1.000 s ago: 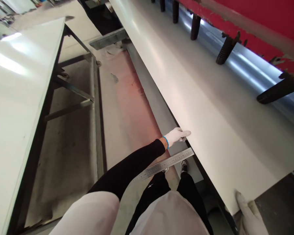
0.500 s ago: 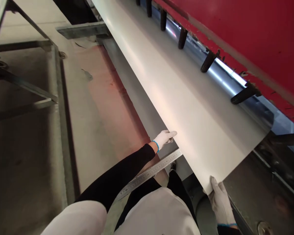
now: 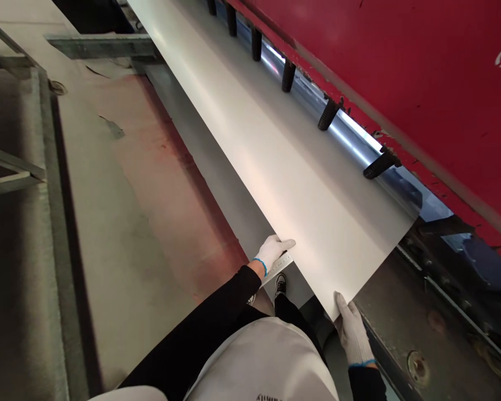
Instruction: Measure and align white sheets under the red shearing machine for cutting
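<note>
A long pale metal sheet (image 3: 250, 156) slopes from the upper left toward me, its far side under the red machine. My left hand (image 3: 272, 252), in a white glove, grips the sheet's near edge, thumb on top and fingers underneath. At the sheet's near corner my right hand (image 3: 353, 328), gloved too, pinches it with the thumb above; its fingers are partly hidden below. A steel ruler (image 3: 279, 268) lies below my left hand, one end at the sheet's edge, the rest behind my forearm.
The red machine (image 3: 379, 67) stands at the upper right, with a row of dark threaded studs (image 3: 288, 76) below it. A dark machine bed (image 3: 401, 312) lies right of the sheet. At left are a metal frame (image 3: 52, 223) and reddish stained floor (image 3: 167, 184).
My view has shifted to the right, so the scene slides left. Both hands keep hold of the sheet's edge. Less of the ruler shows, more of it now behind my left forearm.
</note>
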The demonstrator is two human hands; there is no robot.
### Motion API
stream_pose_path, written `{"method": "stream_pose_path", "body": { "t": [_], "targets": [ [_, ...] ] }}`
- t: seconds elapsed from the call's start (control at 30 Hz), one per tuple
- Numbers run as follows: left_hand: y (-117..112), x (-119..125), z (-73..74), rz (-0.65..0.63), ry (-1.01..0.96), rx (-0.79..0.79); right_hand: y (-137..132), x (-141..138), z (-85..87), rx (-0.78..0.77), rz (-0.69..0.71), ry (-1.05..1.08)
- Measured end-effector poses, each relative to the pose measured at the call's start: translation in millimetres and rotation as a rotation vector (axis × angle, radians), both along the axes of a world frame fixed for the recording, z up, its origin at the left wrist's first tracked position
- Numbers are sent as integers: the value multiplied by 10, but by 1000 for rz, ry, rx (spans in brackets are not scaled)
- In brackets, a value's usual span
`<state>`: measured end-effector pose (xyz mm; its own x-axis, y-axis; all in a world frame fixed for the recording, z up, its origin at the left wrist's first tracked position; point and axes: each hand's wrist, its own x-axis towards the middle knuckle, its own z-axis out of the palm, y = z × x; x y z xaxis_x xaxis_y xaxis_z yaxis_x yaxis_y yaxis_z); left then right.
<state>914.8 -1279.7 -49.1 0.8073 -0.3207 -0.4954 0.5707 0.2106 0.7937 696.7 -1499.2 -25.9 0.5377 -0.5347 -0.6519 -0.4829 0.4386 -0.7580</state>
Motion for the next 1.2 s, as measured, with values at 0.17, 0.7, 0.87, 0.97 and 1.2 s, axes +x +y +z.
{"method": "stream_pose_path", "body": {
  "t": [0.17, 0.7, 0.87, 0.97, 1.2],
  "targets": [
    [30, -7, -28, 19, -20, -8, 56, 73, -127, 8, -38, -73],
    [38, -10, -22, 24, -59, -62, 119, 150, -185, 21, -115, -124],
    [50, -12, -39, 27, -55, -51, 110, 122, -220, 53, -119, -142],
    [83, -32, -3, 37, -48, -70, 156, 88, -253, 49, -88, -143],
    [96, -51, -28, 74, -78, -58, 326, 158, -60, 43, -184, -92]
  ]
}}
